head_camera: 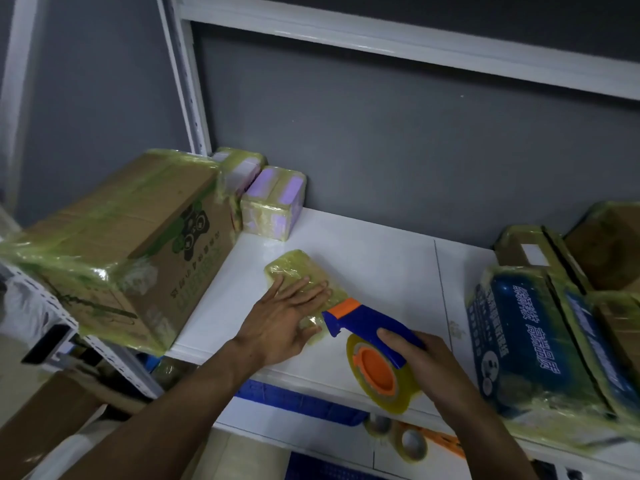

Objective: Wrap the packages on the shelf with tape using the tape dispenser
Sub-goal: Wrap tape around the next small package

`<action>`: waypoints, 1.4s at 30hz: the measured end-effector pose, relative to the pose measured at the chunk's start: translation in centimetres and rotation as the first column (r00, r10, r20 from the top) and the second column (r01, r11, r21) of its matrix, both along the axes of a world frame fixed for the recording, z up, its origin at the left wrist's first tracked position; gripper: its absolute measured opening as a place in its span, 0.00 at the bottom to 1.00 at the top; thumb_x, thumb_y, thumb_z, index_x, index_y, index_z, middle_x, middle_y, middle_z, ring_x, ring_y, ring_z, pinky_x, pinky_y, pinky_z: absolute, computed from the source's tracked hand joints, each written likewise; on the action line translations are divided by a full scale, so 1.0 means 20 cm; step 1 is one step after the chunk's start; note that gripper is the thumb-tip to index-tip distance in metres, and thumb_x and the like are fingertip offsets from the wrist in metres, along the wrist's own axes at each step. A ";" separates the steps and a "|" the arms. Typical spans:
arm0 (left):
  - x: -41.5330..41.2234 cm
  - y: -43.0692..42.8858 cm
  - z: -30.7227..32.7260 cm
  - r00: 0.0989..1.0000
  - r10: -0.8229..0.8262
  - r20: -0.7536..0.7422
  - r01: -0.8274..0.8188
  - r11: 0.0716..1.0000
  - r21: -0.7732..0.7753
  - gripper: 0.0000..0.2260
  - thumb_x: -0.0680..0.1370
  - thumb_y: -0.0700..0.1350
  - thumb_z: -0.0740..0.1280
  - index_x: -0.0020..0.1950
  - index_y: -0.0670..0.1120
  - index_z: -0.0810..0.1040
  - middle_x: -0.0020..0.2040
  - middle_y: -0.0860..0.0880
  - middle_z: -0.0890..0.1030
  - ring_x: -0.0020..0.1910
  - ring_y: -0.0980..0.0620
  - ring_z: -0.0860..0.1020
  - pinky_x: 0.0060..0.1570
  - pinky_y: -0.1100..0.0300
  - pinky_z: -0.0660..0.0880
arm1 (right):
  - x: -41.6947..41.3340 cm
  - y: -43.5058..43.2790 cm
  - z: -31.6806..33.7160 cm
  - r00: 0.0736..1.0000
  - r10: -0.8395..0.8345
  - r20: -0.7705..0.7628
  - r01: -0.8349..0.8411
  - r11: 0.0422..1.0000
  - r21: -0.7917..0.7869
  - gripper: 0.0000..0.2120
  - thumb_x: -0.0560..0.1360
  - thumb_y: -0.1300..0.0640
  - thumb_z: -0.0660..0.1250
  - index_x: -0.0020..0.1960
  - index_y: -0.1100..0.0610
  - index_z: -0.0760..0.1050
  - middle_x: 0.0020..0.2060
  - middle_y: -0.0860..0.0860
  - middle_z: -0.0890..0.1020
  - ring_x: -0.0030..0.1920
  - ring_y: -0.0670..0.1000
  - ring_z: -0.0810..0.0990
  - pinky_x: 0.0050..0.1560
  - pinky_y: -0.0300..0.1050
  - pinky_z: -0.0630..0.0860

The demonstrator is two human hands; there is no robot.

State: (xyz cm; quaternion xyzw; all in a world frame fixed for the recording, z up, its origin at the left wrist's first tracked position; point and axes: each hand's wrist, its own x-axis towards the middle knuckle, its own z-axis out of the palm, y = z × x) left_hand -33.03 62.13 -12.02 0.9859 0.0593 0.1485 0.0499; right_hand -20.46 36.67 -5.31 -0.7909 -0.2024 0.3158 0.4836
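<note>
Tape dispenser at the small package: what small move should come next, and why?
Probably pull the tape dispenser across the small package to lay a strip. The right hand grips its handle, its orange head sits at the package's edge, and the left hand presses flat on the package.

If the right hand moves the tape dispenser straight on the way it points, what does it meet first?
Probably the small taped package under the flat left hand: the tape dispenser in the right hand has its orange nose at the near edge. Whether they touch is unclear.
</note>
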 end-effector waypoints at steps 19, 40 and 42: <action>0.10 0.04 -0.01 0.997 -0.040 -0.069 0.029 0.987 -0.156 0.32 0.79 0.58 0.68 0.81 0.58 0.59 0.80 0.64 0.55 0.81 0.59 0.49 0.80 0.50 0.40 | -0.06 0.00 -0.02 0.998 0.013 -0.053 -0.019 0.995 -0.102 0.35 0.61 0.25 0.68 0.46 0.56 0.84 0.36 0.51 0.87 0.35 0.46 0.85 0.42 0.42 0.76; 0.13 0.03 0.06 0.981 -0.102 -0.164 0.047 0.951 -0.306 0.33 0.78 0.60 0.69 0.81 0.59 0.59 0.79 0.68 0.54 0.80 0.62 0.47 0.78 0.56 0.36 | -0.12 -0.28 -0.08 0.998 -0.017 -0.058 0.013 0.996 -0.084 0.30 0.67 0.29 0.68 0.49 0.56 0.85 0.38 0.52 0.87 0.38 0.50 0.87 0.42 0.42 0.79; 0.13 0.05 0.09 0.967 -0.127 -0.221 0.053 0.949 -0.311 0.36 0.76 0.71 0.61 0.81 0.61 0.58 0.79 0.70 0.52 0.79 0.65 0.44 0.79 0.55 0.36 | -0.11 -0.26 -0.09 0.998 -0.022 -0.055 0.017 0.995 -0.094 0.32 0.66 0.28 0.69 0.47 0.58 0.85 0.38 0.55 0.87 0.36 0.50 0.85 0.43 0.44 0.77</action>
